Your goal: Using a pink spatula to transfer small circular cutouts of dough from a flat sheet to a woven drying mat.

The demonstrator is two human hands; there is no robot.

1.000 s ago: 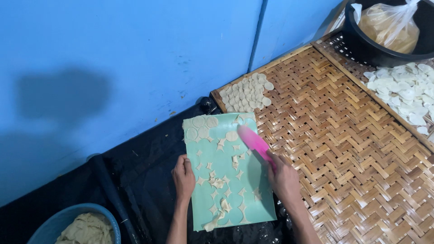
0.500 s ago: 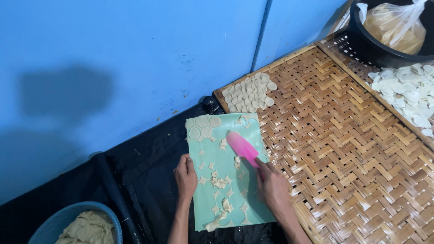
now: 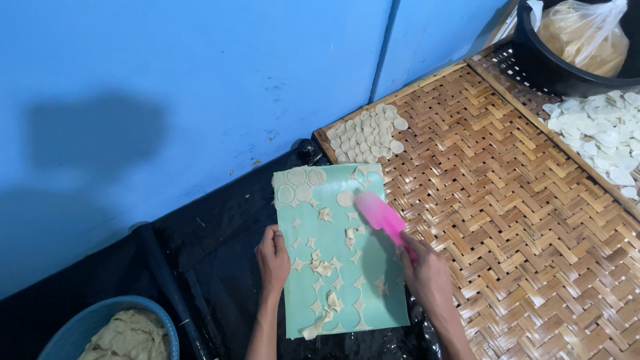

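Observation:
A light green mat (image 3: 373,293) lies on black plastic, with thin dough rounds at its far end and scattered dough scraps over the rest. My left hand (image 3: 273,259) presses on the mat's left edge. My right hand (image 3: 427,277) grips a pink scraper (image 3: 379,213), its blade lying over the mat near a dough round (image 3: 345,198). Several cut dough rounds (image 3: 370,133) sit packed together on the near corner of a woven bamboo tray (image 3: 507,200).
A blue wall stands behind. A blue bowl of dough (image 3: 120,333) sits at lower left beside a dark rod (image 3: 167,287). A second tray of dough rounds (image 3: 600,140) and a black tub holding a plastic bag (image 3: 573,40) lie at the upper right.
My right hand has moved the pink scraper leftward over the mat and a little toward its far end. My left hand has stayed on the mat's left edge.

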